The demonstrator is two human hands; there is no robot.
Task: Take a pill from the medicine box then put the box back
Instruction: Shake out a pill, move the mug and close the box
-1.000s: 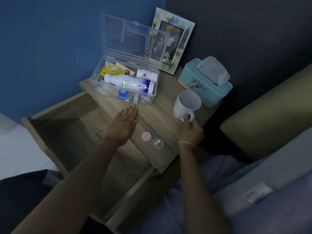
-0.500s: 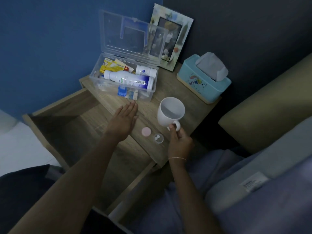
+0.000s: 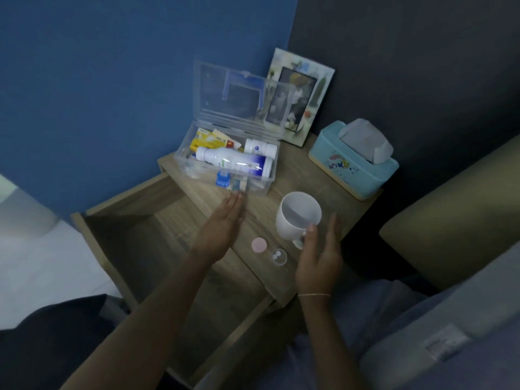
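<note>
The clear plastic medicine box (image 3: pixel 254 190) stands open at the back of the nightstand, its lid upright, holding a white bottle (image 3: pixel 233 163), a smaller bottle and packets. A small clear cup with two white pills (image 3: pixel 278 257) sits near the front edge, beside a pink cap (image 3: pixel 259 244). A white mug (image 3: pixel 298 218) stands on the nightstand. My right hand (image 3: pixel 319 256) is just behind the mug's handle, fingers spread, holding nothing. My left hand (image 3: pixel 222 229) hovers flat and open in front of the box.
The wooden nightstand (image 3: pixel 287 285) has its drawer (image 3: pixel 135 243) pulled open to the left. A blue tissue box (image 3: pixel 351 167) and a photo frame (image 3: pixel 299 94) stand at the back right. A bed or cushion lies to the right.
My right hand moved the mug from beside the tissue box toward the front, set it down and let go. My left hand stayed in place.
</note>
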